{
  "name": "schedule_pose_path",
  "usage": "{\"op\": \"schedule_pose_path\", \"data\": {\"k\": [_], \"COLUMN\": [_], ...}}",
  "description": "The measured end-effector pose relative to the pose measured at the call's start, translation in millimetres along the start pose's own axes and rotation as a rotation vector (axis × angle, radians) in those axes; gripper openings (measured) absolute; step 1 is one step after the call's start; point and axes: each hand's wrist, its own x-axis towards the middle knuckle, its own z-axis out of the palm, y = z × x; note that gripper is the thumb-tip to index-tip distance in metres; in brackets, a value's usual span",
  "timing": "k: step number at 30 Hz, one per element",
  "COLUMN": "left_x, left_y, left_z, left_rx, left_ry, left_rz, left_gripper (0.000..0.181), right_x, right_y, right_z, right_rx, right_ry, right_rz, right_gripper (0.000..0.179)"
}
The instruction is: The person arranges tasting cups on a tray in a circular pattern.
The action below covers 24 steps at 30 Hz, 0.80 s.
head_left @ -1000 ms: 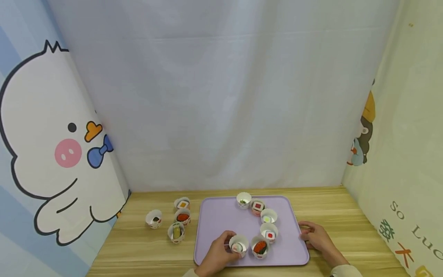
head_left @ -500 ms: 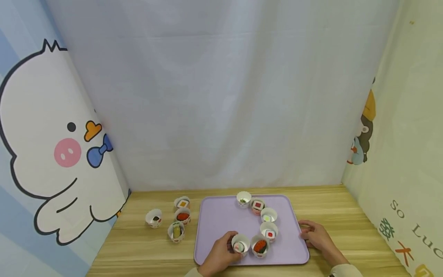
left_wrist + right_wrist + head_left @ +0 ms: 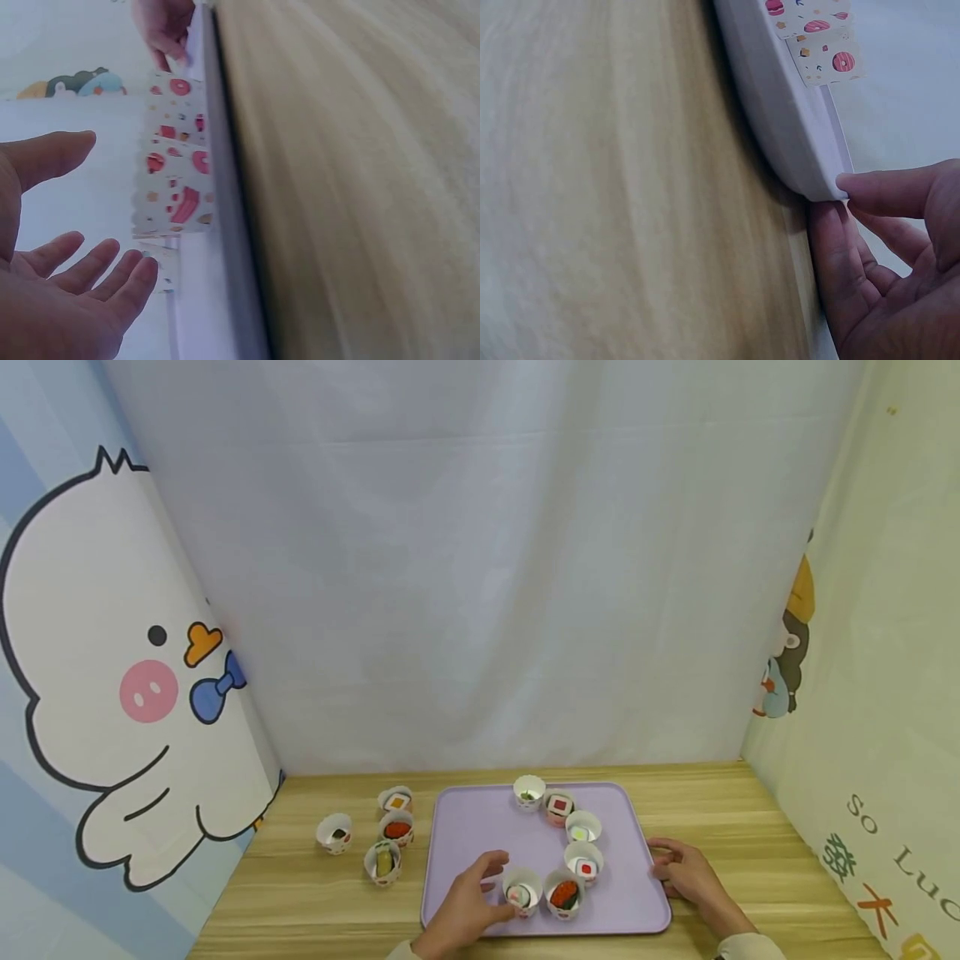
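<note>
On the lilac tray (image 3: 472,818), a white paper cup (image 3: 522,893) with a small sushi roll in it stands near the front edge. Just left of it is my left hand (image 3: 461,906), fingers apart and holding nothing; the thumb lies close to the cup, and touching cannot be told. The left wrist view shows this hand (image 3: 75,300) spread beside the printed cups (image 3: 176,191). To the right of that cup, a cup with orange roe sushi (image 3: 564,895) stands close by. My right hand (image 3: 690,877) pinches the tray's right rim, thumb above and fingers below (image 3: 829,255).
Farther back on the tray, several more sushi cups (image 3: 582,862) form a curved line up to a cup (image 3: 528,793) at the back edge. Left of the tray, several filled cups (image 3: 383,864) stand on the wooden table (image 3: 300,902). Cloth walls (image 3: 487,610) enclose the table.
The left hand has let go of the sushi roll cup, and its fingers have spread and drawn back left. Before that, the cup slid slightly right, beside the roe cup. The right hand stays put.
</note>
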Motion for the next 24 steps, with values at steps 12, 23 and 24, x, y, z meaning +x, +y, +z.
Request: {"op": "schedule_pose_path", "data": {"k": [12, 23, 24], "left_x": [-10.6, -21.5, -22.6], "left_y": [25.6, 40.7, 42.0], "left_z": [-28.2, -62.0, -64.9], "left_rx": [-0.043, -0.069, -0.071], "left_ry": [0.081, 0.212, 0.233], "left_rz": [0.053, 0.01, 0.007], "left_gripper": [0.059, 0.057, 0.056], "right_x": [0.7, 0.9, 0.8], "right_y": [0.1, 0.7, 1.0], "right_z": [0.6, 0.2, 0.0], "right_rx": [0.023, 0.012, 0.009], "right_ry": [-0.005, 0.002, 0.002], "right_rz": [0.003, -0.008, -0.013], "right_gripper": [0.059, 0.058, 0.057]}}
